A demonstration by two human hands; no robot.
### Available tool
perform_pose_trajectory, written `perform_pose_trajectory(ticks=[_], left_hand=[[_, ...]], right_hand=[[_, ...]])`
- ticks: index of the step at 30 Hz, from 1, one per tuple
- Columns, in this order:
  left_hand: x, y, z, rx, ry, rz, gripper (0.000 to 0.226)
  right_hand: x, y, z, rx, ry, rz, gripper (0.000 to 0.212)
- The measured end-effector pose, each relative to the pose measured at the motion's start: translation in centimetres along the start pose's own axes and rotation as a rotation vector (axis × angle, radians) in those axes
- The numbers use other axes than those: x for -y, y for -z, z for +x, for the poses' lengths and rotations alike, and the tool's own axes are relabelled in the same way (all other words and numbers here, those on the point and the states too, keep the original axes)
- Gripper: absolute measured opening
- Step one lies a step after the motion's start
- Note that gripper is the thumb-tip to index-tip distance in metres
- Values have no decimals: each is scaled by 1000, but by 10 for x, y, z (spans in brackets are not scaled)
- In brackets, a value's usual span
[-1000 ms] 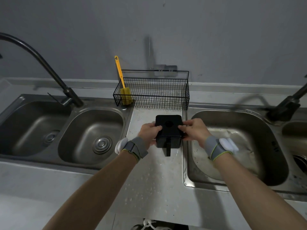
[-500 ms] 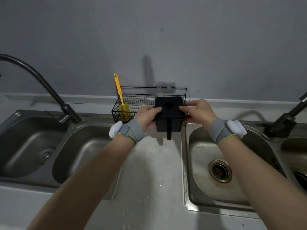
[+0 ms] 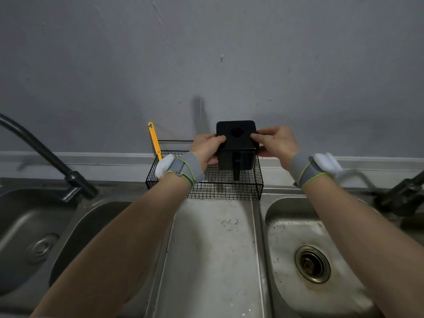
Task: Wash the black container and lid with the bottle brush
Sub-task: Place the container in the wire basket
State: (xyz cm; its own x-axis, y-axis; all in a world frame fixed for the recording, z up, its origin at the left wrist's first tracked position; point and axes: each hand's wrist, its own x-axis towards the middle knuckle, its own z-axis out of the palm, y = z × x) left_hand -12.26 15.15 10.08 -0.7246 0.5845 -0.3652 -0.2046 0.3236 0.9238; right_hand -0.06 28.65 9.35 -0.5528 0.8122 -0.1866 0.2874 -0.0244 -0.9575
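Holds black container [image 3: 236, 162], lid [image 3: 236, 134] on top, at frame centre over wire basket [image 3: 229, 190], with fingers [image 3: 219, 139] of left hand [image 3: 206, 149] and right hand [image 3: 276, 143] clamped on its opposite sides. Risks a slip through a loose grip, popping the lid off and dropping the body into the basket. Leaves bottle brush [image 3: 154, 140] at basket's left end.

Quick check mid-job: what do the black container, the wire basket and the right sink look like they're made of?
Black container: probably plastic, matte to satin, going by its moulded rounded corners and soft sheen.
Wire basket: thin metal wire, apparently black-coated, going by the even dark grid.
Right sink: stainless steel, brushed and dull, with grey reflections and dark specks.
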Motion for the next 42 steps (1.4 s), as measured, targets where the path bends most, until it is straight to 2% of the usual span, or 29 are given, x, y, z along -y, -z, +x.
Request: perform_pose_trajectory(ticks=[3, 6, 17, 22, 25, 38, 42], left_hand=[[5, -2, 19, 12, 21, 8, 49], [15, -3, 38, 33, 46, 5, 34], [50, -6, 69, 107, 139, 44, 31], [62, -10, 74, 132, 201, 53, 47], [67, -13, 76, 148, 216, 63, 44], [80, -14, 76, 138, 220, 100, 47], [72, -11, 72, 125, 122, 257, 43]], right_hand=[[-8, -7, 15, -23, -14, -3, 36], [-22, -16, 30, -51, -31, -23, 38], [-62, -33, 44, -75, -87, -109, 38], [-74, -34, 44, -78, -115, -208, 40], [-80, -34, 45, -83, -119, -260, 39], [-94, -39, 52, -41, -158, -364, 42], [-88, -38, 46, -27, -131, -433, 42]])
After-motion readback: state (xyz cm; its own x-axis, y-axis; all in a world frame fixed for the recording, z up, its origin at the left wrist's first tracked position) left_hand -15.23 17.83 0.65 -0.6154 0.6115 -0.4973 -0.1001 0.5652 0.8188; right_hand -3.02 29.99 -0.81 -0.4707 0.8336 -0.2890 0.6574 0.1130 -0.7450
